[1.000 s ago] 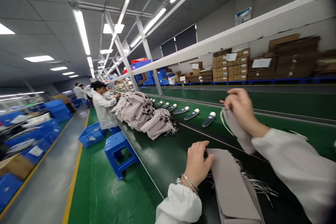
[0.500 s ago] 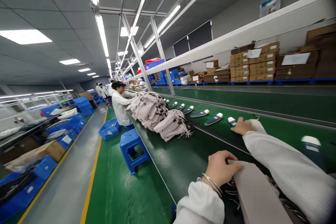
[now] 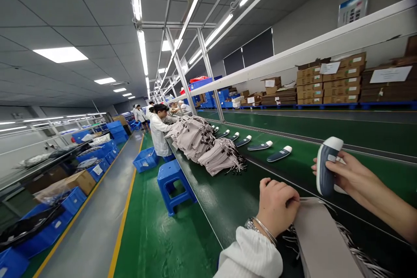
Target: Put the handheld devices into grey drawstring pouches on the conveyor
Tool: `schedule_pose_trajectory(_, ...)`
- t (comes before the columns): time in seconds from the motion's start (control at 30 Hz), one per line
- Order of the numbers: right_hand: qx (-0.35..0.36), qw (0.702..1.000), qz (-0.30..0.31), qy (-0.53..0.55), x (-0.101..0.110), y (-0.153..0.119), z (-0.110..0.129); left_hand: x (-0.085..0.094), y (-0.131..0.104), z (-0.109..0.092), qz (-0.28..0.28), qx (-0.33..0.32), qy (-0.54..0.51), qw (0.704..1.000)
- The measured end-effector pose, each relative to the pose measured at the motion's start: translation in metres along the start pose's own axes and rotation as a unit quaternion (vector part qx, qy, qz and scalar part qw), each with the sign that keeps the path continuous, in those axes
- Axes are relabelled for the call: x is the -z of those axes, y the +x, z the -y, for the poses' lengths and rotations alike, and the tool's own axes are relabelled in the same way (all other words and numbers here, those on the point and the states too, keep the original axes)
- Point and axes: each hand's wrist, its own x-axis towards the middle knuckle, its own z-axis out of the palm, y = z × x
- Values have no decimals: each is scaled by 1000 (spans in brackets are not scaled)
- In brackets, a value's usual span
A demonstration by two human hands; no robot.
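Note:
My left hand [image 3: 276,205], with bracelets at the wrist, pinches the top edge of a greyish-pink fabric pouch [image 3: 321,236] lying on a stack of similar pouches. Dark cords stick out along the stack's sides. At the right, my right hand [image 3: 345,171] grips a dark-blue handheld device with a white cap [image 3: 325,167], held upright above the belt. Its thumb lies across the front and its fingers reach round behind; the bare forearm shows. Several like devices [image 3: 279,153] lie in a row on the green belt [image 3: 306,163]. What the device is exactly, I cannot tell.
A big heap of drawstring pouches [image 3: 195,141] lies along the bench. Beyond it a person in a white coat [image 3: 159,132] works. A blue stool [image 3: 174,184] and blue crate [image 3: 145,159] stand at the left. Cartons [image 3: 342,80] are stacked at the back right.
My right hand has taken the nearest device in the row off the belt and raised it upright, moving right. My left hand stays at the pouch. The view has turned slightly left.

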Motion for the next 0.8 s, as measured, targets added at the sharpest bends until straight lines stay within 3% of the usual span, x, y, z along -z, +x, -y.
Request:
schedule_pose_trajectory(0.17, 81, 997, 17, 11, -19, -33, 17, 7, -1, -18, -4, 53, -145, 988)
schedule_pose_trajectory(0.27, 122, 992, 5, 20, -29, -42, 19, 14, -1, -31, -3, 102, -286, 953)
schedule_pose_trajectory(0.4, 168, 986, 18, -4, -32, -48, 22, 21, 3, -45, -18, 97, -369, 924)
schedule_pose_trajectory(0.53, 130, 971, 162, -117, -30, -56, 28, 26, 13, -52, -92, 83, -380, 917)
schedule_pose_trajectory(0.63, 52, 944, 283, -161, -30, -65, 37, 33, 20, -50, -141, 95, -367, 915)
schedule_pose_trajectory(0.7, -9, 950, 295, -100, -27, -74, 50, 42, 22, -44, -150, 119, -379, 905)
schedule_pose_trajectory(0.8, -2, 975, 217, 42, -18, -85, 74, 53, 21, -31, -171, 170, -429, 870)
